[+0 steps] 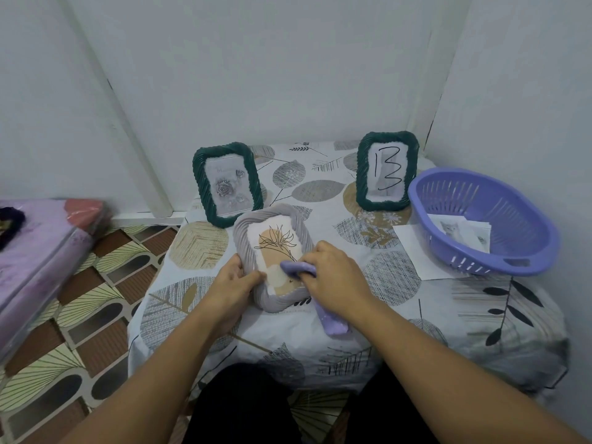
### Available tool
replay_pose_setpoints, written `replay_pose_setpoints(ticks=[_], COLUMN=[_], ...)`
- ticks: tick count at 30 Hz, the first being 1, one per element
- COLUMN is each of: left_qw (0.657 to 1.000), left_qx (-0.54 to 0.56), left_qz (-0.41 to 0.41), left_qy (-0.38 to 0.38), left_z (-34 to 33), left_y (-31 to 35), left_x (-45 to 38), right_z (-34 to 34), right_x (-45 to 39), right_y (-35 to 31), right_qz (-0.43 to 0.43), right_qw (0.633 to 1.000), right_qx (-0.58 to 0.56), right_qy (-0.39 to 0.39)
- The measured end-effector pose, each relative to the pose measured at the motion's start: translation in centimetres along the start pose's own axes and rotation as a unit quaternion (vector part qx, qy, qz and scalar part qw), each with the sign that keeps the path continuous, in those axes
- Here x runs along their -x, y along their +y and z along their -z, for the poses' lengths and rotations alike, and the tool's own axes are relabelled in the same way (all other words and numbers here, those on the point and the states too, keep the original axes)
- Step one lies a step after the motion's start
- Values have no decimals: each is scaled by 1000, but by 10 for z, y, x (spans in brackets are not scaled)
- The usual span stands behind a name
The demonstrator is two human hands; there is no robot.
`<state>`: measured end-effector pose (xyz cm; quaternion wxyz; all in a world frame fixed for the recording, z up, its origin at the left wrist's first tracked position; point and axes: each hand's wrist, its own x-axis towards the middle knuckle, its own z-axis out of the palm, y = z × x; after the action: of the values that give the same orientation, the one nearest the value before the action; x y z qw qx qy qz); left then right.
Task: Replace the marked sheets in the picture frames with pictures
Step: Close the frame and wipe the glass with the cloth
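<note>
A grey rope-rimmed picture frame [248, 251] lies tilted on the table in front of me, with a flower line drawing behind its glass. My left hand [232, 282] grips its lower left rim. My right hand [336, 277] holds a lilac cloth [333, 322] against the glass at the frame's lower right. A green frame [200, 184] with a grey rose picture stands at the back left. Another green frame [362, 174] stands at the back right with a sheet marked "B" in it.
A purple plastic basket [519, 200] sits at the right on a white sheet [413, 248], with printed pictures [458, 230] inside. The leaf-patterned tablecloth [400, 302] covers the small table. A lilac mattress [35, 251] lies at the left, above patterned floor.
</note>
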<state>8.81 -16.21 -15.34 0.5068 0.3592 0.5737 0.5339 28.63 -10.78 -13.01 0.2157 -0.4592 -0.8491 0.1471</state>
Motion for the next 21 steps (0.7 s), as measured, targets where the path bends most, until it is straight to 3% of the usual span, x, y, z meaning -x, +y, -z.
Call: replay_pose_setpoints(ticks=[6,11,15,21], left_qw=[1000,1000,1000,1000], left_qx=[6,12,17,19], left_qz=[3,1,5,4], left_qy=[-5,-5,-8,-11], left_z=[1,-1,1,1], left_y=[0,2,0,-1], left_x=[1,2,2,0], right_z=[-4,-2,-7,-6], right_x=[4,0,4,-2], right_y=[-9,-1,-13,-2], right_qz=[50,12,61,12], right_qw=[998,1000,997,1000], right_qx=[17,5,17,3], right_qy=[-39,11,-38,20])
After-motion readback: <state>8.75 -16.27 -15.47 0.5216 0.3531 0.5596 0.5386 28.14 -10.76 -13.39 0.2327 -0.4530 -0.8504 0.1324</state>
